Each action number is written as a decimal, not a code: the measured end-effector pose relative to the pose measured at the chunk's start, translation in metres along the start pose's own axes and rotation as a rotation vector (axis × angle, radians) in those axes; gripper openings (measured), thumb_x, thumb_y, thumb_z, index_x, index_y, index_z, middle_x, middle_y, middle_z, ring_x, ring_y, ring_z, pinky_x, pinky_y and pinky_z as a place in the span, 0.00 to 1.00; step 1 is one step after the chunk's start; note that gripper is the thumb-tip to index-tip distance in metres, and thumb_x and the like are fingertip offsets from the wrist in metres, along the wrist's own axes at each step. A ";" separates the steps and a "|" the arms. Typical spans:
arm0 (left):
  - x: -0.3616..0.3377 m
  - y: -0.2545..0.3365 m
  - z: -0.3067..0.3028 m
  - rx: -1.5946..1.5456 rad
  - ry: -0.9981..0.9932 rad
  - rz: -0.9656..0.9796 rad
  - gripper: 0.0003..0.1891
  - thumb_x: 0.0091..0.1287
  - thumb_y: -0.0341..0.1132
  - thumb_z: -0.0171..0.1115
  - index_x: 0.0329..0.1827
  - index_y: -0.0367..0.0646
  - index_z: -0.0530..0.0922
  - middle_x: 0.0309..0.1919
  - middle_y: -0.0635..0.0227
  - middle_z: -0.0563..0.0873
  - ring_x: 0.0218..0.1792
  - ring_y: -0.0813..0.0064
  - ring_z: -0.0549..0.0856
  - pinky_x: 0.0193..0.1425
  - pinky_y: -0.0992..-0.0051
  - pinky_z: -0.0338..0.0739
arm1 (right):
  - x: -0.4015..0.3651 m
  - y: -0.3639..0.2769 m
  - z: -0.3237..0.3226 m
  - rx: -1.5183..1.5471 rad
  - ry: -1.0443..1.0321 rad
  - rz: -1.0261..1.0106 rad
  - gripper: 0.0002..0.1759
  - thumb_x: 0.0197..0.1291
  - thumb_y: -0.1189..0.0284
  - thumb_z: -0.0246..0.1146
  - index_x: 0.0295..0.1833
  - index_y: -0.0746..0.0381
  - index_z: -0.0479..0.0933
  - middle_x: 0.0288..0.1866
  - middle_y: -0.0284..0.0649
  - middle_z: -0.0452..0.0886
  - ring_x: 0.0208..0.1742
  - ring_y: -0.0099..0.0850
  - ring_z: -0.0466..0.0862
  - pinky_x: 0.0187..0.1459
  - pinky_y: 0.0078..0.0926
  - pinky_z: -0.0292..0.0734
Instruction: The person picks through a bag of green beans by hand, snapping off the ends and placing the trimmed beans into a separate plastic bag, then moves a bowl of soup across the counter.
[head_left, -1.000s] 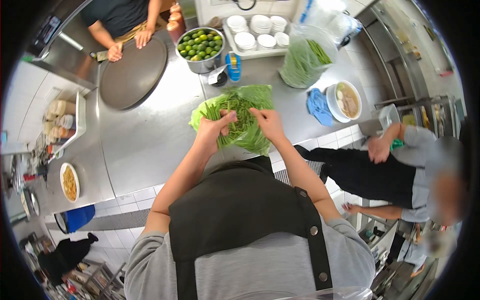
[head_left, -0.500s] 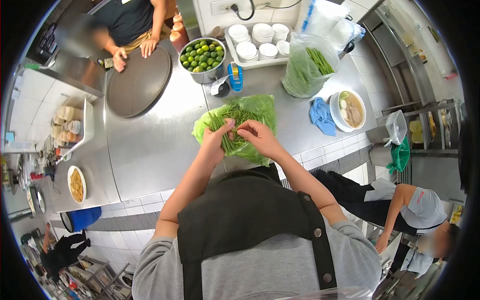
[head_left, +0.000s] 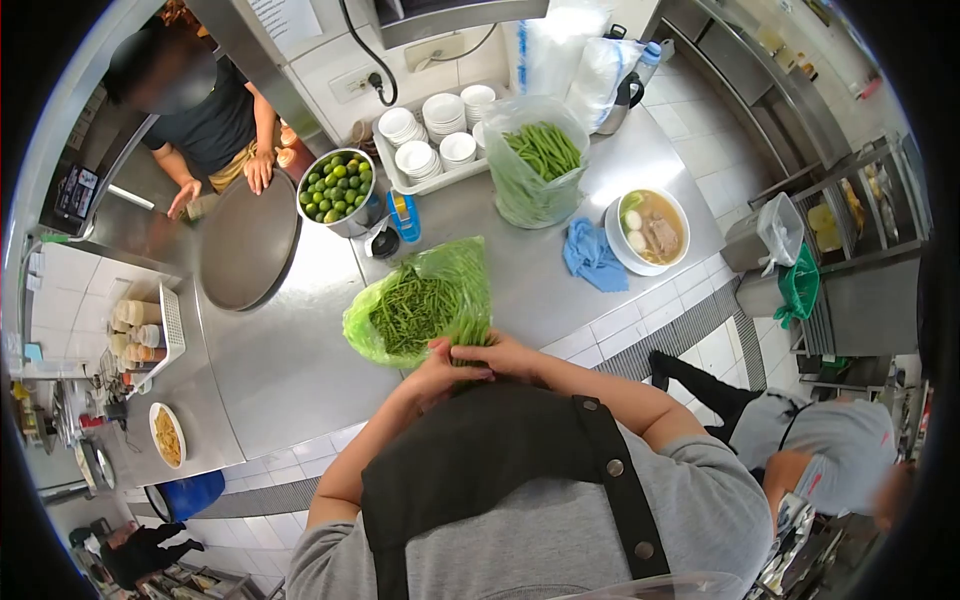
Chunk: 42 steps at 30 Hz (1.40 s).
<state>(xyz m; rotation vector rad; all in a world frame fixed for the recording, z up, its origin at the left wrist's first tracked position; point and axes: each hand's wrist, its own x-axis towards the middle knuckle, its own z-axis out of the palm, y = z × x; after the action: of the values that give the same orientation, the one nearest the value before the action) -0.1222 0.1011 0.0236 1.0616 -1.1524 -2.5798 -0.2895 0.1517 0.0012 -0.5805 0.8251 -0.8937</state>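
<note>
A bunch of green beans (head_left: 470,328) is held close to my apron. My left hand (head_left: 440,374) is closed around its lower end. My right hand (head_left: 500,356) is closed on the same bunch from the right side, its fingers meeting the left ones. Just beyond my hands, an open light-green plastic bag (head_left: 362,335) lies on the counter. Inside it is a heap of short cut bean pieces (head_left: 412,308). Farther back stands a clear bag (head_left: 530,205) with long whole green beans (head_left: 543,150) showing at its mouth.
On the steel counter (head_left: 290,385) are a pot of limes (head_left: 337,186), a blue tape dispenser (head_left: 404,216), a basket of white cups (head_left: 450,181), a blue cloth (head_left: 596,258) and a soup bowl (head_left: 655,230). Across it, a person's hand (head_left: 260,171) touches a round brown tray (head_left: 243,250).
Both my hands have moved from over the light-green bag back toward my apron, with the bean bunch. The cut pieces are now uncovered. My view has shifted; the person opposite has moved a hand.
</note>
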 end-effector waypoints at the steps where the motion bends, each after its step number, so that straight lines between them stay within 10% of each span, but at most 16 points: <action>1: 0.006 0.004 0.008 -0.135 -0.004 -0.001 0.23 0.66 0.22 0.69 0.64 0.37 0.75 0.45 0.63 0.86 0.41 0.73 0.86 0.49 0.73 0.84 | -0.001 -0.003 -0.011 0.072 0.014 -0.035 0.12 0.74 0.67 0.63 0.54 0.63 0.80 0.68 0.48 0.79 0.66 0.35 0.80 0.58 0.33 0.82; 5: 0.034 0.037 0.048 -0.401 -0.147 0.069 0.23 0.71 0.23 0.64 0.69 0.35 0.73 0.46 0.65 0.86 0.36 0.80 0.82 0.48 0.75 0.83 | -0.019 -0.095 -0.038 0.095 0.129 -0.199 0.13 0.77 0.65 0.58 0.48 0.66 0.77 0.48 0.45 0.86 0.51 0.34 0.86 0.53 0.31 0.83; 9: 0.054 0.073 0.084 -0.333 -0.223 0.119 0.20 0.77 0.28 0.58 0.69 0.32 0.73 0.45 0.64 0.86 0.32 0.84 0.80 0.47 0.75 0.83 | -0.036 -0.249 -0.051 -0.793 0.383 -0.651 0.13 0.76 0.66 0.57 0.48 0.67 0.76 0.29 0.38 0.85 0.38 0.25 0.84 0.39 0.27 0.80; 13: 0.072 0.081 0.101 -0.235 -0.168 0.141 0.19 0.78 0.30 0.55 0.68 0.33 0.74 0.44 0.64 0.86 0.32 0.84 0.80 0.47 0.75 0.83 | 0.034 -0.310 -0.110 -1.499 0.589 -0.480 0.11 0.69 0.72 0.59 0.46 0.69 0.80 0.32 0.48 0.87 0.31 0.35 0.88 0.38 0.37 0.83; 15: 0.076 0.081 0.107 -0.222 -0.134 0.187 0.18 0.78 0.30 0.55 0.68 0.33 0.74 0.44 0.64 0.86 0.32 0.83 0.81 0.46 0.75 0.83 | 0.045 -0.333 -0.100 -1.656 0.492 0.260 0.13 0.60 0.74 0.60 0.48 0.67 0.84 0.47 0.54 0.88 0.49 0.42 0.89 0.47 0.44 0.83; 18: 0.084 0.073 0.108 -0.287 -0.103 0.263 0.18 0.79 0.32 0.56 0.67 0.33 0.75 0.43 0.65 0.86 0.32 0.83 0.81 0.46 0.74 0.83 | 0.064 -0.318 -0.124 -1.904 0.580 0.107 0.15 0.56 0.73 0.60 0.46 0.65 0.87 0.52 0.53 0.88 0.53 0.44 0.89 0.50 0.46 0.83; 21: 0.096 0.060 0.109 -0.367 -0.059 0.294 0.18 0.79 0.33 0.56 0.66 0.34 0.75 0.43 0.65 0.86 0.31 0.82 0.80 0.45 0.74 0.83 | 0.093 -0.314 -0.159 -2.017 0.429 -0.080 0.20 0.60 0.66 0.60 0.37 0.77 0.84 0.30 0.56 0.87 0.26 0.44 0.89 0.33 0.37 0.86; 26: 0.121 0.046 0.110 -0.360 -0.076 0.239 0.18 0.79 0.34 0.57 0.66 0.35 0.75 0.44 0.65 0.87 0.36 0.81 0.83 0.49 0.73 0.84 | -0.032 -0.368 -0.125 -1.518 0.476 -0.161 0.31 0.62 0.52 0.65 0.28 0.77 0.79 0.25 0.54 0.84 0.20 0.39 0.86 0.28 0.35 0.85; 34: 0.194 0.037 0.137 -0.185 -0.197 -0.055 0.20 0.80 0.43 0.55 0.64 0.35 0.77 0.57 0.60 0.85 0.56 0.69 0.84 0.62 0.66 0.81 | -0.181 -0.270 -0.372 -0.732 1.063 -0.116 0.30 0.67 0.47 0.65 0.38 0.69 0.81 0.29 0.39 0.83 0.29 0.27 0.82 0.35 0.24 0.80; 40: 0.307 0.058 0.143 -0.033 -0.005 0.105 0.26 0.79 0.50 0.56 0.67 0.36 0.74 0.62 0.60 0.81 0.64 0.68 0.79 0.68 0.64 0.75 | -0.222 -0.123 -0.407 -0.250 1.251 -0.092 0.49 0.67 0.30 0.49 0.76 0.60 0.66 0.71 0.55 0.72 0.69 0.49 0.75 0.61 0.47 0.76; 42: 0.340 0.067 0.149 0.103 0.102 0.107 0.29 0.78 0.53 0.57 0.68 0.36 0.72 0.61 0.60 0.81 0.63 0.69 0.79 0.68 0.65 0.74 | -0.210 -0.104 -0.396 -0.118 1.214 -0.166 0.45 0.72 0.34 0.46 0.79 0.56 0.64 0.69 0.50 0.75 0.62 0.42 0.79 0.54 0.43 0.79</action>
<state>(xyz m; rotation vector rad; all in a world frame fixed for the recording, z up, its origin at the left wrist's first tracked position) -0.4828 0.0175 -0.0487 1.1059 -1.2917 -2.3795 -0.7366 0.2355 -0.0664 -0.1454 1.9434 -1.3591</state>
